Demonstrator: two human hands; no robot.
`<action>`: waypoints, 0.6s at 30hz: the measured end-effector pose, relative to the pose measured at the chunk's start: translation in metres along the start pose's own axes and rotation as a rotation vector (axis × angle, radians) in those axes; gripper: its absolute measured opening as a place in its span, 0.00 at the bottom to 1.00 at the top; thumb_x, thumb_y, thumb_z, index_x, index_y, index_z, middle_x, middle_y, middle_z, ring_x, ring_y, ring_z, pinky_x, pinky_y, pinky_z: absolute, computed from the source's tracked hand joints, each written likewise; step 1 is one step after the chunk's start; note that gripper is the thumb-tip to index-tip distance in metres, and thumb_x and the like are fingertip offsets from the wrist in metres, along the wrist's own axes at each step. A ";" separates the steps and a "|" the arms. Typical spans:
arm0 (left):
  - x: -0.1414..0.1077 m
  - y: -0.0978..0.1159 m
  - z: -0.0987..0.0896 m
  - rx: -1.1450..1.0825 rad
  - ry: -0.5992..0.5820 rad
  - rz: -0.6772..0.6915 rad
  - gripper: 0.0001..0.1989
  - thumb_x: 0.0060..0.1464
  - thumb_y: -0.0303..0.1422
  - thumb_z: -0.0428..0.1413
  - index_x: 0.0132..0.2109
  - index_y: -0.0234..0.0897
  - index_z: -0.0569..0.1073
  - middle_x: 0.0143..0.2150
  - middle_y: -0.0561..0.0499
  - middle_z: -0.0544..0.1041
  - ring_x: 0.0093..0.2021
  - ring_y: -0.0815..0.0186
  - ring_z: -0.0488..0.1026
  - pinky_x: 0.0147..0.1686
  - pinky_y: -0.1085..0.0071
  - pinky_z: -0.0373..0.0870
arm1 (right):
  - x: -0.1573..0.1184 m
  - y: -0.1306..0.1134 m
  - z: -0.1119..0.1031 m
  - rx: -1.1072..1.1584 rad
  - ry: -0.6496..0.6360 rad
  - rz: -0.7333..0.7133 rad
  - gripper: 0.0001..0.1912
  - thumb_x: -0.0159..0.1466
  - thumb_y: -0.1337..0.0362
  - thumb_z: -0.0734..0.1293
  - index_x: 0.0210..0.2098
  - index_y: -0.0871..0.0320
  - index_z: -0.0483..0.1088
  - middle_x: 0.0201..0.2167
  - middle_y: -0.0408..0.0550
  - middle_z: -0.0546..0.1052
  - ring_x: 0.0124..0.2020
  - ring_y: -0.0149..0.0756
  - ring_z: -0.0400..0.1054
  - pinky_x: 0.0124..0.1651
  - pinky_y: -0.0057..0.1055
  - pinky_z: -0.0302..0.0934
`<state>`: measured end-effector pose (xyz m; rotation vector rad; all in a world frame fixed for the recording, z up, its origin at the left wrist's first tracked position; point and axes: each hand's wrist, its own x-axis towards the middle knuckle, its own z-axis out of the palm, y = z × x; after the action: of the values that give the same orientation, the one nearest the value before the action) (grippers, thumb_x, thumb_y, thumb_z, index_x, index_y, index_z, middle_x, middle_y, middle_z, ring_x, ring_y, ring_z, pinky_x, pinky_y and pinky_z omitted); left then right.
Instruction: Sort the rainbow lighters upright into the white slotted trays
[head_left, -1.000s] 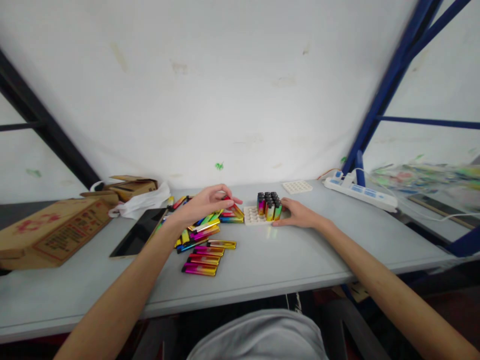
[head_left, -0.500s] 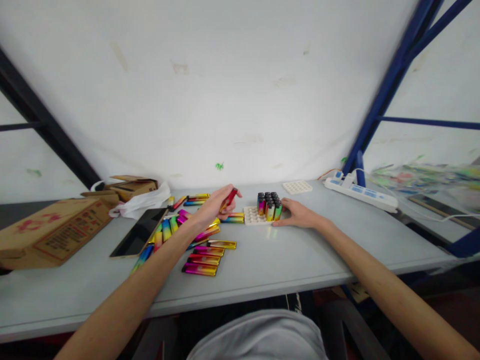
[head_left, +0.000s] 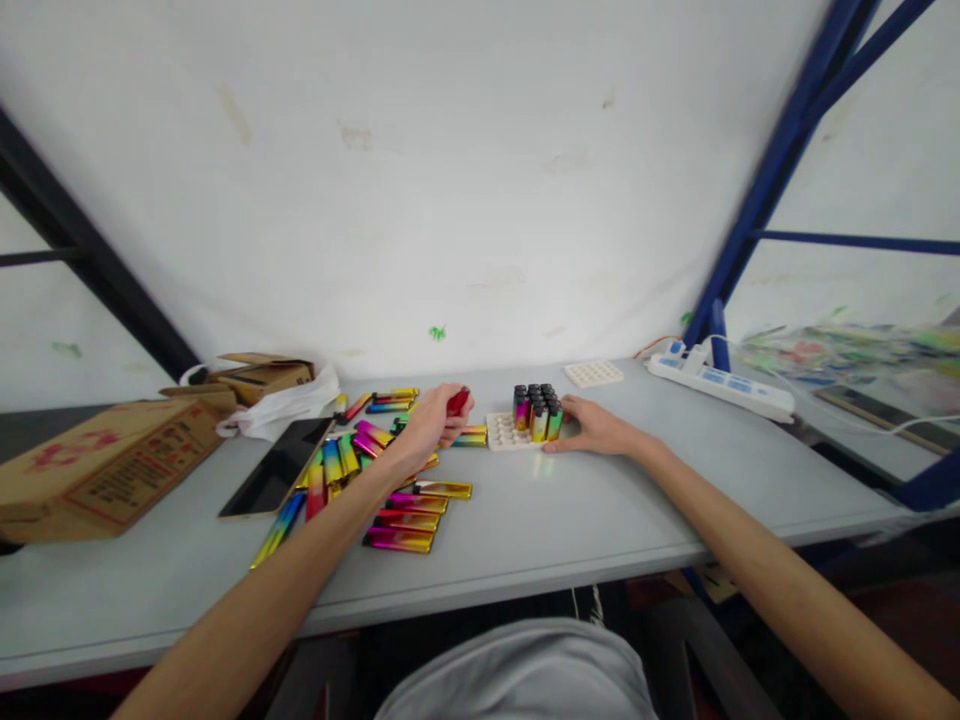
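Closed around a red lighter (head_left: pixel 457 402), my left hand (head_left: pixel 435 420) is above the table, left of a white tray with holes (head_left: pixel 506 432). Several upright lighters (head_left: pixel 538 412) with black tops and multicoloured bodies fill the tray's right part; its left holes are bare. My right hand (head_left: pixel 596 428) rests on the table at the tray's right side, thumb and fingers apart around the corner beside the upright lighters. Under and left of my left forearm lies a loose pile of shiny lighters (head_left: pixel 332 460). A short row of pink and yellow lighters (head_left: pixel 409 521) lies nearer the front edge.
A second white tray (head_left: pixel 594 374) lies near the wall. A power strip (head_left: pixel 720 387) is at the right. On the left are a dark tablet (head_left: pixel 277 468), a cardboard box (head_left: pixel 112 465), an open carton (head_left: pixel 262 377) and a white plastic bag (head_left: pixel 289 404). Blue posts (head_left: pixel 765 180) stand at right.
My left hand has moved slightly left and down with the red lighter, which has turned so that less of its body shows. My right hand has hardly moved.
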<state>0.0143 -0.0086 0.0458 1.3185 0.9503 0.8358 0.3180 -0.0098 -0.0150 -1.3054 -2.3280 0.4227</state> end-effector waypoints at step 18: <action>-0.002 -0.007 0.006 0.041 -0.121 0.022 0.20 0.55 0.47 0.50 0.23 0.39 0.59 0.19 0.60 0.48 0.16 0.75 0.42 0.17 0.77 0.38 | 0.000 0.000 0.000 0.002 -0.008 -0.006 0.33 0.57 0.39 0.75 0.50 0.60 0.75 0.41 0.52 0.74 0.38 0.43 0.68 0.41 0.35 0.63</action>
<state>0.0190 -0.0130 0.0386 1.4008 0.8628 0.7473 0.3178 -0.0098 -0.0151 -1.2973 -2.3371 0.4291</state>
